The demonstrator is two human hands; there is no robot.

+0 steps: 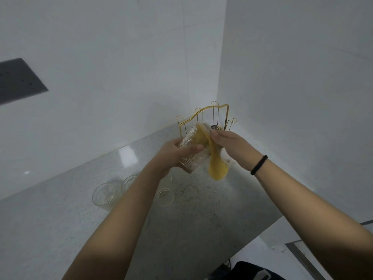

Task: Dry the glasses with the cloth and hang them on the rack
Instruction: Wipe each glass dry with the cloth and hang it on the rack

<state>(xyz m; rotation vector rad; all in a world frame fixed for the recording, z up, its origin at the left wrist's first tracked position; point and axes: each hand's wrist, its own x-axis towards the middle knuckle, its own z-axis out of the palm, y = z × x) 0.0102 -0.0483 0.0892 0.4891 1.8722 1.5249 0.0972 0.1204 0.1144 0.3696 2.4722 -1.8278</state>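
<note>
Ribbed glass (188, 150) was held tilted above counter (201, 229), just in front of gold wire rack (205, 118) in corner. Step judged: drying, first glass. Yellow cloth (214, 158) lay over glass mouth, tail hanging. Left hand (173, 152) gripped glass, fingers and thumb curled round body. Right hand (228, 142) pinched cloth against rim. Three more glasses (106, 194) stood on counter, rack pegs bare. Next probably: finish wiping, invert glass onto peg; needs steady aim.
</note>
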